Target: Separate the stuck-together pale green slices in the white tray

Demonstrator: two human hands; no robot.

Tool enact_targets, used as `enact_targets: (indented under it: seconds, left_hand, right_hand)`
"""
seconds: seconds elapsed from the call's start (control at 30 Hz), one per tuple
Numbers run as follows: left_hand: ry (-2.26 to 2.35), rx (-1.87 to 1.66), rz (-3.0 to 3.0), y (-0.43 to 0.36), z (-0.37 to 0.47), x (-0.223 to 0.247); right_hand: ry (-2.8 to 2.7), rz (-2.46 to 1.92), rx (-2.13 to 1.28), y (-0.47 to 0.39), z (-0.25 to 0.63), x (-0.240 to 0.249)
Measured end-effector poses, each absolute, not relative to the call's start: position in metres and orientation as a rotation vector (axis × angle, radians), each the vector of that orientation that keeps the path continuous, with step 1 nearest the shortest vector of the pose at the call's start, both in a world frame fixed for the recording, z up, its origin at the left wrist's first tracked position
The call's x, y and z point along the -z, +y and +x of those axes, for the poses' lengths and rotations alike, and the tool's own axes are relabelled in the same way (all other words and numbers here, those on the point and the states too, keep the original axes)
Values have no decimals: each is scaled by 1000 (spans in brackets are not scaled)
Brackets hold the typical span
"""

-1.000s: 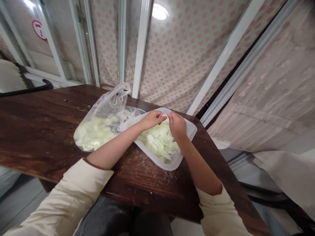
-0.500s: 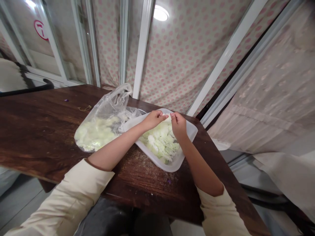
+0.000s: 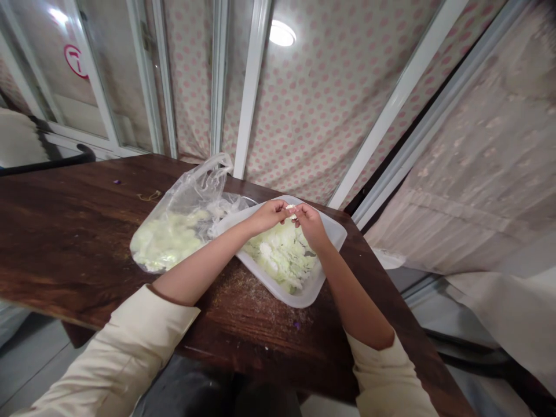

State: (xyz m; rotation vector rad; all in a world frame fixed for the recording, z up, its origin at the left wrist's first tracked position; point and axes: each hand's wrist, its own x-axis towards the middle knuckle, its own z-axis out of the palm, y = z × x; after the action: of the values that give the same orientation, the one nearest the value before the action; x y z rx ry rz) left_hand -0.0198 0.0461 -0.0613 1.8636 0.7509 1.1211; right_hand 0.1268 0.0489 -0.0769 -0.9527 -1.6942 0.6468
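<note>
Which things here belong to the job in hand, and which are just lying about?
In the job:
- small pale piece between left hand and right hand
- white tray of pale green pieces
- clear bag of similar pieces, probably

Apparently just lying about:
- two purple scraps
- thin looped strand
- crumbs before the tray

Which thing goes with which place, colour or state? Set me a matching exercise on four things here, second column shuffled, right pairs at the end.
Column one
1. Plastic bag
2. Tub
3. Table
4. Small pale piece

Column two
A. Dark brown, with a wood grain
B. Pinched between the fingertips of the left hand and the right hand
C. See-through, to the left of the other container
D. Whitish, with pale green pieces inside, beneath both hands

Right pairs: 1-C; 2-D; 3-A; 4-B
</note>
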Motion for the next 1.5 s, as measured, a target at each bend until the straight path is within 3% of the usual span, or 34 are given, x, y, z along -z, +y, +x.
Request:
enact_targets:
  seconds: [0.27,0.43,0.67,0.83,1.13,1.3,1.5]
  left_hand:
    - [893,-1097,1967,47,-19,66]
    - [1025,-1134,1967,53,-19,71]
    - [1136,-1231,1834,59,-24,71]
    - [961,-1181,1854,59,-24,73]
    - [752,-1134,1922,57,-21,73]
    - [738,-1076,1945,53,-21,70]
    - [856,-1096,1941,54,-21,71]
  right_hand:
    - [-1871,-1145,-5,37,127,72]
    - [-1891,-1312,185,32,125,70]
    - [-1631,-1363,9,45,140,74]
    - [-1658,-1210,-312,56,143,82]
    - [-1745,-1018,-493,49,131,77]
    - [-1770,-1008,-298,43,129,73]
    - [-1845,-1138,164,34,127,69]
